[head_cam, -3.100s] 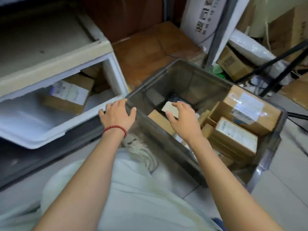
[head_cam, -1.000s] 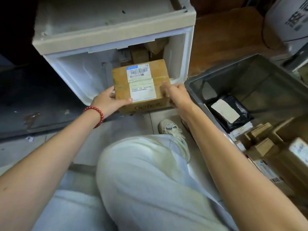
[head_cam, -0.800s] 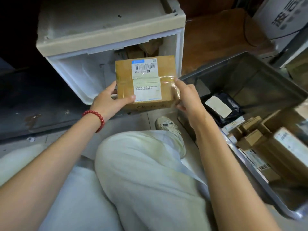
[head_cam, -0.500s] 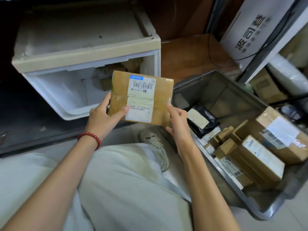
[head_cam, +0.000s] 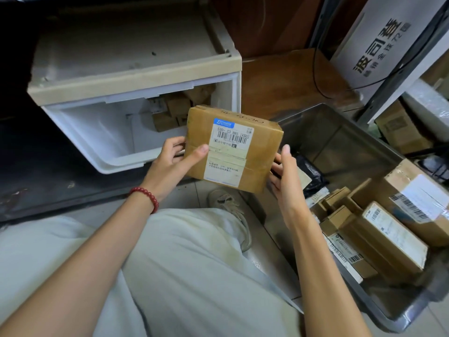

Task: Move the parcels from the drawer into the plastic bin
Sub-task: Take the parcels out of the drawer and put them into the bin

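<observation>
Left hand [head_cam: 173,164] at 9 o'clock of the brown cardboard parcel [head_cam: 233,148], clamped on it: thumb laid over the labelled face, fingers curled behind the left edge. Red bead bracelet [head_cam: 145,197] on that wrist. Right hand [head_cam: 285,176] at 4 o'clock of the parcel, gripping too: thumb upright along the right edge, fingers tucked under the lower corner.

Head view, centre: parcel up in the air between both hands, tilted, white barcode label facing the camera. Clear of both the drawer and the bin, between the two.

At 10 o'clock: white drawer [head_cam: 116,164], pulled out of a cream-topped cabinet, with a few small brown parcels [head_cam: 175,110] far back inside.

At 3 to 5 o'clock: grey plastic bin [head_cam: 340,132] on the floor, just beside the right hand. Inside, a black bag [head_cam: 313,173] with a pale label near the left wall and a crowd of labelled cardboard boxes [head_cam: 393,242] toward the near end.

At 6 o'clock: pale trousers [head_cam: 194,276] and one light shoe [head_cam: 230,210], just below the parcel.

At 1 o'clock: white carton [head_cam: 379,45] with dark printed characters, leaning behind the bin.
</observation>
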Motion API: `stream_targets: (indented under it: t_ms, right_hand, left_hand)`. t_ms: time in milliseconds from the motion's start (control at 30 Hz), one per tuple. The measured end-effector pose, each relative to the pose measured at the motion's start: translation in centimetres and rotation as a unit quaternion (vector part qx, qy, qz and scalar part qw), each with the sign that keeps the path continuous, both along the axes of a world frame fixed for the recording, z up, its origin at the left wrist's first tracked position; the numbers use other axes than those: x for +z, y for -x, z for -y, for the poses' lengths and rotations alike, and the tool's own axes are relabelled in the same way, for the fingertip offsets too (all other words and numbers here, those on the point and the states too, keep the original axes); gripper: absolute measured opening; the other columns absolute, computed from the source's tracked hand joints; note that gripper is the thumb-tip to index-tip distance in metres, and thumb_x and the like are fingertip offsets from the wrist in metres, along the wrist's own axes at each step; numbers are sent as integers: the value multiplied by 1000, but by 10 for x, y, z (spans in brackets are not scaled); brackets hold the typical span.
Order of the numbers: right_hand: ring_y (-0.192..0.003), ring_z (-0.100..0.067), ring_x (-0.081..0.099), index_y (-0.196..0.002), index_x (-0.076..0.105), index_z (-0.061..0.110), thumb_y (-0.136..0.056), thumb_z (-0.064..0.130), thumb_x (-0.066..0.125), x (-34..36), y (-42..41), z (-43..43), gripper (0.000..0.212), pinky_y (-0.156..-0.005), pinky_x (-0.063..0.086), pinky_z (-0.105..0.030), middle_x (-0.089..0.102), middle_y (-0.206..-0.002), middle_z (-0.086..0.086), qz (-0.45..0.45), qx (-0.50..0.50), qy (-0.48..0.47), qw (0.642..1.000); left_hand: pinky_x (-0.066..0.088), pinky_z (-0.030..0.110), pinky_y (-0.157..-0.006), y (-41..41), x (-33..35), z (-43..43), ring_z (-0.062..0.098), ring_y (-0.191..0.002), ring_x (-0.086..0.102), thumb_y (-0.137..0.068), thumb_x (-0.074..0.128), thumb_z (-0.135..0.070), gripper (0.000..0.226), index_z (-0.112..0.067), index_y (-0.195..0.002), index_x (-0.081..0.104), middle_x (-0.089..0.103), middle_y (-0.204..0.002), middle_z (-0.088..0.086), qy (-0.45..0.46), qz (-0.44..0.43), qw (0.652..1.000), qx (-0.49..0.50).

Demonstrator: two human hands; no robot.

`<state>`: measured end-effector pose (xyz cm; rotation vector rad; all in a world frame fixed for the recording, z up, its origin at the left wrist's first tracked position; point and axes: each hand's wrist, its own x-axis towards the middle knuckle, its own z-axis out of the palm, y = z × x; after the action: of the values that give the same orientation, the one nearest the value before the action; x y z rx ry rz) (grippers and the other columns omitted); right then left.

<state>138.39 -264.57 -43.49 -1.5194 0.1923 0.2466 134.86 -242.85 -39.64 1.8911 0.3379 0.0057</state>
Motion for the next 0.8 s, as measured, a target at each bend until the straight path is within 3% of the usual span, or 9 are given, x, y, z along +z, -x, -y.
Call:
stream_targets:
  t_ms: [67, 133, 300, 400, 533, 633, 700, 800]
  right_hand:
    - [-121, -16, 57, -135, 53, 25, -95, 67, 25, -1, -1, 0, 64, -109, 38, -37, 62, -129, 4, -6, 1, -23, 1000]
    - [-125, -20, 54, -135, 54, 19, -97, 63, 26, 0, -1, -1, 65, -114, 34, -42, 62, -131, 0, -10, 0, -39, 999]
    - [-118, -8, 58, -119, 64, 23, -100, 56, 26, -1, -2, -4, 53, -111, 36, -36, 68, -120, 9, 4, 12, -47, 999]
    - [-110, 5, 59, -105, 66, 30, -102, 53, 24, 1, -8, -7, 48, -99, 38, -26, 70, -111, 19, 33, 17, -50, 998]
    - [-118, 5, 54, -119, 63, 20, -102, 53, 22, 3, -11, -11, 55, -96, 36, -25, 65, -125, 12, 43, 23, -44, 998]
    - [-118, 1, 55, -124, 58, 21, -103, 49, 21, 0, -12, -16, 51, -106, 34, -27, 66, -125, 9, 46, 31, -30, 998]
    - [-124, -2, 50, -138, 46, 21, -102, 52, 20, -2, -12, -19, 54, -107, 28, -29, 60, -133, 9, 45, 40, -20, 998]
    - [-130, -6, 44, -144, 40, 28, -102, 54, 18, -4, -11, -22, 55, -108, 23, -33, 53, -140, 13, 55, 53, -3, 997]
  left_hand:
    - [38, 19, -85, 1, 1, -1, -20, -99, 46, -58, 56, -81, 88, -36, -131, 42, 51, -132, -15, -24, 1, 1000, 12]
    - [34, 18, -83, 0, 3, -1, -25, -94, 43, -60, 52, -83, 88, -38, -135, 40, 49, -133, -18, -43, 9, 999, 22]
    - [35, 29, -92, 2, 0, -4, 8, -119, 47, -58, 43, -88, 94, -37, -136, 41, 49, -137, -12, -57, 0, 998, 29]
    - [38, 33, -102, 4, 1, -7, 8, -119, 50, -60, 41, -88, 85, -37, -129, 49, 56, -129, -15, -29, 5, 999, 31]
    - [36, 21, -86, 8, 3, -7, -14, -98, 49, -57, 35, -89, 64, -51, -106, 51, 55, -104, -36, 9, 0, 999, 51]
    - [37, 28, -88, 10, 1, -12, -13, -100, 49, -58, 35, -89, 61, -50, -102, 51, 57, -105, -31, 18, 7, 996, 82]
    - [39, 30, -89, 11, -1, -16, -12, -100, 50, -58, 37, -88, 63, -46, -103, 52, 58, -105, -29, 17, 16, 994, 103]
    - [41, 29, -87, 12, -3, -18, -12, -98, 49, -57, 40, -87, 71, -39, -108, 50, 54, -103, -29, 4, 21, 993, 118]
